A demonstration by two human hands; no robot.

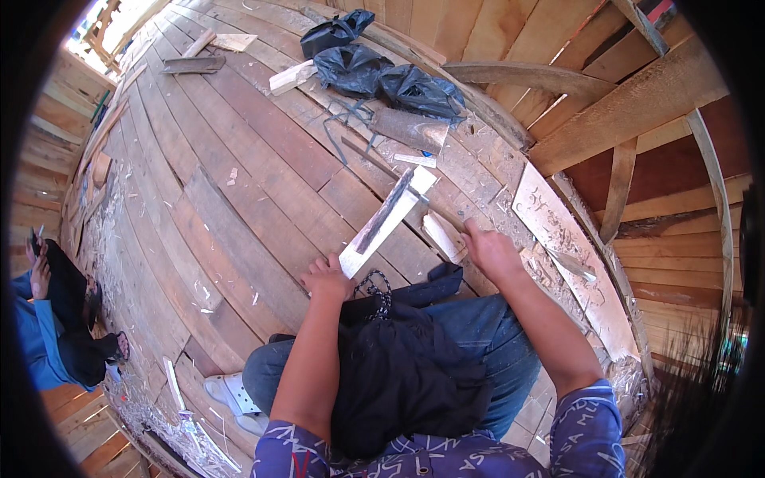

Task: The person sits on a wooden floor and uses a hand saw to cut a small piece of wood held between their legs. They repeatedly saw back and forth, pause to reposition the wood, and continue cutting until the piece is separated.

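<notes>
Left hand (325, 278): closed on the near end of a long pale wooden plank with a dark weathered face (384, 219), slanting up over the brown plank floor (239, 183). Right hand (490, 251): fisted, grip contents not discernible, just beside a short pale wood offcut (441, 236). Black plastic bags (382, 76): well beyond.

Hidden grips, cut-off neighbour

Right hand's (492, 253) grip is unreadable; the person (48, 319) at nine o'clock is cropped.
</notes>
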